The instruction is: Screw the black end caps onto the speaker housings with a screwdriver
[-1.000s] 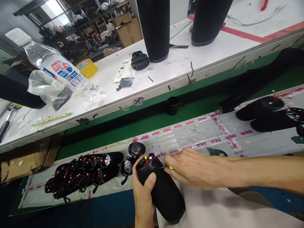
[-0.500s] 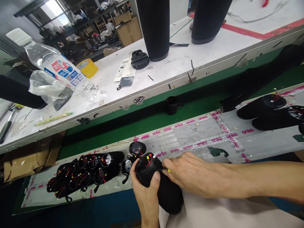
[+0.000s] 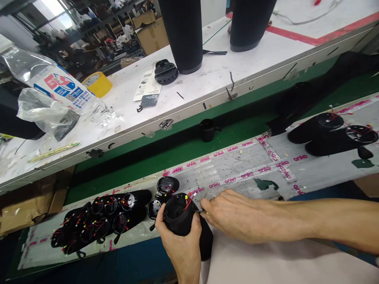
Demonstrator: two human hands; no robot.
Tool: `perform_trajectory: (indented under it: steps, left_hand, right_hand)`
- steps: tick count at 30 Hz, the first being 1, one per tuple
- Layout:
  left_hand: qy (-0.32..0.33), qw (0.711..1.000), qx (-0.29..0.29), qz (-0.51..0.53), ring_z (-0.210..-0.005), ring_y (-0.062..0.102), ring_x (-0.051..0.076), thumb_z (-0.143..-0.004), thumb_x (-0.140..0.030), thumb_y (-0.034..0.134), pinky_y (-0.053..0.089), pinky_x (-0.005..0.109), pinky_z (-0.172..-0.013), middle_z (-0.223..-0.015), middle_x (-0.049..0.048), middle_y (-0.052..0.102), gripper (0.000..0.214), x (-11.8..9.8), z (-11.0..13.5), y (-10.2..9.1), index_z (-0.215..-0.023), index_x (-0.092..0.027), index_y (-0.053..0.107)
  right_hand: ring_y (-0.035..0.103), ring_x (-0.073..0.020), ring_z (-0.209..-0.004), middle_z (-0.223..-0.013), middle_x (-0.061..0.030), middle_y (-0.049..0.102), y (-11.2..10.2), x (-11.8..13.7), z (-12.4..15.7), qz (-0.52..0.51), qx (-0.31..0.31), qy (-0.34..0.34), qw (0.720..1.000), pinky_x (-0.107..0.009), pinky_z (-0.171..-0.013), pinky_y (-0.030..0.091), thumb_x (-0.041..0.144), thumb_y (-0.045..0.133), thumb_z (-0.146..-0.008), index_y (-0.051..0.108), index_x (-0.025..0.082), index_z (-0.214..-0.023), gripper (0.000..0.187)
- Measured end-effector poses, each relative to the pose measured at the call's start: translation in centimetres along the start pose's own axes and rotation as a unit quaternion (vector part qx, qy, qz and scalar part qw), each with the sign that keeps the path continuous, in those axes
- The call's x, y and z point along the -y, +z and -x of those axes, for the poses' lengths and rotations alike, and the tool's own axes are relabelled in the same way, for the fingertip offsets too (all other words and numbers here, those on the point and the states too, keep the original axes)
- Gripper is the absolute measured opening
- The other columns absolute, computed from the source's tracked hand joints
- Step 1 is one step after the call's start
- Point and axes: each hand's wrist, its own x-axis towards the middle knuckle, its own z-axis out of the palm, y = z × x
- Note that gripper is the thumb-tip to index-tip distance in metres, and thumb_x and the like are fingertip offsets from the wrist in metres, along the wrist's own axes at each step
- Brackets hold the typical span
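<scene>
A black cylindrical speaker housing (image 3: 180, 225) is tilted up in front of me, its open round end towards me. Red wires (image 3: 188, 203) with small white and yellow plugs stick out at its rim. My left hand (image 3: 182, 252) is closed around the housing near that end, thumb on the right side and fingers on the left. At the housing's right side, my right hand (image 3: 237, 217) pinches a thin tool, of which only a dark tip and a bit of yellow show. The hand hides the rest of the tool. The housing's lower part rests against pale cloth on my lap.
Several similar housings (image 3: 100, 221) with wires stand on the taped lower board (image 3: 225, 167) at left, others (image 3: 328, 138) at right. Above, the white bench (image 3: 207, 86) carries a water bottle (image 3: 65, 88), yellow tape (image 3: 97, 84), a black cap (image 3: 166, 72) and tall black cylinders (image 3: 185, 35).
The housing has tipped so its open end faces me more, and both hands have stayed on it. The surroundings have shifted left in view as my head moved.
</scene>
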Motion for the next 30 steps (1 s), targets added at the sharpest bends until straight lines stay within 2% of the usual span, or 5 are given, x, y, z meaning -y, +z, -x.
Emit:
perform_trajectory:
  steps: [7, 10, 13, 18, 30]
  left_hand:
    - [0.013, 0.999, -0.03, -0.008, -0.117, 0.06, 0.034, -0.063, -0.044, 0.081, 0.05, 0.05, -0.098, -0.125, 0.0115, 0.061, 0.08, 0.8, -0.2, 0.3, -0.134, -0.022, 0.049]
    - [0.012, 0.999, -0.037, 0.022, -0.12, 0.058, 0.034, -0.06, -0.044, 0.083, 0.046, 0.051, -0.104, -0.127, 0.0116, 0.06, 0.08, 1.7, -0.7, 0.3, -0.131, -0.023, 0.052]
    - [-0.07, 0.98, 0.054, 0.178, -0.114, 0.064, 0.032, -0.066, -0.05, 0.08, 0.05, 0.046, -0.099, -0.123, 0.0103, 0.064, 0.076, 2.5, -1.2, 0.1, -0.132, -0.024, 0.053]
    - [-0.185, 0.886, 0.186, 0.381, -0.106, 0.069, 0.031, -0.066, -0.049, 0.081, 0.058, 0.039, -0.087, -0.122, 0.0108, 0.068, 0.082, 3.0, -1.3, -0.1, -0.138, -0.026, 0.049]
    - [-0.052, 0.959, 0.137, 0.244, -0.102, 0.071, 0.03, -0.07, -0.055, 0.076, 0.059, 0.04, -0.086, -0.118, 0.0124, 0.07, 0.082, 1.6, -0.9, -0.3, -0.141, -0.022, 0.049]
  right_hand:
    - [0.033, -0.0131, -0.051, -0.075, 0.0006, 0.053, 0.1, 0.1, 0.3, 0.037, -0.004, -0.041, 0.998, -0.031, -0.051, 0.022, 0.0, 0.048, -0.077, 0.047, 0.021, -0.077, 0.021]
    - [0.04, -0.0152, -0.05, -0.074, -0.0007, 0.058, 0.6, 0.8, -0.2, 0.051, -0.02, -0.01, 0.998, -0.034, -0.053, 0.022, 0.002, 0.044, -0.086, 0.051, 0.02, -0.087, 0.019]
    - [0.051, -0.0176, -0.051, -0.071, -0.0009, 0.064, 0.6, 1.5, -1.0, 0.014, -0.029, 0.057, 0.998, -0.034, -0.054, 0.023, 0.02, 0.042, -0.101, 0.052, 0.019, -0.097, 0.011]
    - [0.054, -0.0173, -0.053, -0.066, 0.0022, 0.061, -0.1, 0.7, -0.8, -0.037, -0.032, 0.123, 0.991, -0.031, -0.056, 0.025, 0.034, 0.036, -0.107, 0.049, 0.022, -0.094, 0.022]
    - [0.04, -0.0147, -0.046, -0.061, 0.005, 0.052, -0.6, 1.0, 0.1, -0.003, -0.049, 0.071, 0.996, -0.032, -0.052, 0.018, 0.027, 0.04, -0.102, 0.047, 0.023, -0.091, 0.013]
